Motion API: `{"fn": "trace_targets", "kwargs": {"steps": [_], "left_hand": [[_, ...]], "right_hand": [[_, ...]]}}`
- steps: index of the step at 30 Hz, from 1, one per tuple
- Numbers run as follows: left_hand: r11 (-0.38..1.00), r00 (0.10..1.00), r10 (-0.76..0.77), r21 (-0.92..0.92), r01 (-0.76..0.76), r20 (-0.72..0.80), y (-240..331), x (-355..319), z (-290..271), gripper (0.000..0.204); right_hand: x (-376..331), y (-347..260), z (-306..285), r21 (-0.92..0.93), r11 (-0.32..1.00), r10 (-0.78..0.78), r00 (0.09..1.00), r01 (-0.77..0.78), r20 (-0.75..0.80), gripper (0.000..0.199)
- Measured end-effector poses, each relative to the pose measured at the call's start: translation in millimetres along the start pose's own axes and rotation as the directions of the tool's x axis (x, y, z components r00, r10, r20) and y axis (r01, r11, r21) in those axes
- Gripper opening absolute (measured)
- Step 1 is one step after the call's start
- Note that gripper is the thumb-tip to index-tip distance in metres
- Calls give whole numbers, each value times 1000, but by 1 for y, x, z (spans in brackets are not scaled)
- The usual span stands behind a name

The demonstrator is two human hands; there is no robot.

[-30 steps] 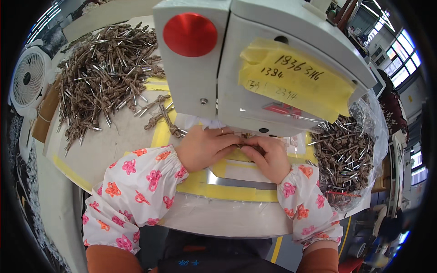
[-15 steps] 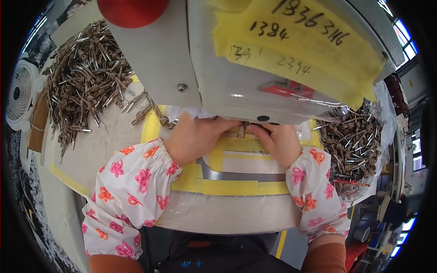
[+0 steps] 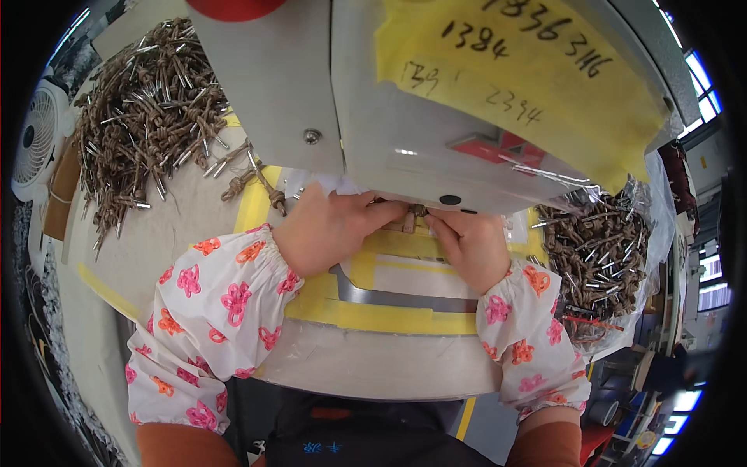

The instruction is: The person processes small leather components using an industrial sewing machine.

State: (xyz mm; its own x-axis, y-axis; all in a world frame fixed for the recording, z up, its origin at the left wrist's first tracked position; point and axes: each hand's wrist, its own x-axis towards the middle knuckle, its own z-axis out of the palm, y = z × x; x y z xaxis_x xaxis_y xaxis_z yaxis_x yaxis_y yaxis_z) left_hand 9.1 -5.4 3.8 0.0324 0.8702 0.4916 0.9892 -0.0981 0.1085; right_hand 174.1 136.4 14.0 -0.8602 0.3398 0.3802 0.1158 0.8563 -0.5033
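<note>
Where my two hands meet beneath the machine [image 3: 261, 93], the cord [image 3: 420, 210] sits between the fingertips: just right of my left hand [image 3: 327, 233], just left of my right hand [image 3: 476, 247]. Both look pinched on it from either side, thumbs and fingers drawn together, though the machine hides some fingertips, and how firmly they press I cannot tell. Neither hand is clearly nearer; each comes right up to the cord. So little of it shows, a dark knotted bit, that I cannot be sure of its long axis; judging by the grips, it runs across me, left to right. Directly before it, on my side, a brown tab [image 3: 409, 224] points toward my body.

Under my hands the pale table [image 3: 381, 362] carries strips of yellow tape [image 3: 381, 317], with its curved edge near my waist. Overhead the machine leaves little height, a yellow note [image 3: 521, 86] stuck on its face. Past my left wrist lie a few loose cords [image 3: 268, 187], and beyond them the big left pile [image 3: 148, 117], metal tips glinting. To the right, beyond my wrist, the right pile [image 3: 595, 261] lies with a clear bag [image 3: 657, 202]. Far left stands a white fan [image 3: 39, 140].
</note>
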Motion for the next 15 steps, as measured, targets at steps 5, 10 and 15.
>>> {"fn": "trace_targets", "kwargs": {"steps": [5,10,15], "left_hand": [[998,999,-18,-59,16,-46,-2,1,5,35],[997,993,-3,-80,-7,-121,-5,4,2,35],[991,997,-33,-135,24,-63,-4,4,4,31]], "right_hand": [[-1,4,1,-20,988,-153,987,153,-49,7],[-2,0,-1,-57,987,-147,989,148,19,13],[-4,-2,-2,-104,980,-168,985,171,38,32]]}}
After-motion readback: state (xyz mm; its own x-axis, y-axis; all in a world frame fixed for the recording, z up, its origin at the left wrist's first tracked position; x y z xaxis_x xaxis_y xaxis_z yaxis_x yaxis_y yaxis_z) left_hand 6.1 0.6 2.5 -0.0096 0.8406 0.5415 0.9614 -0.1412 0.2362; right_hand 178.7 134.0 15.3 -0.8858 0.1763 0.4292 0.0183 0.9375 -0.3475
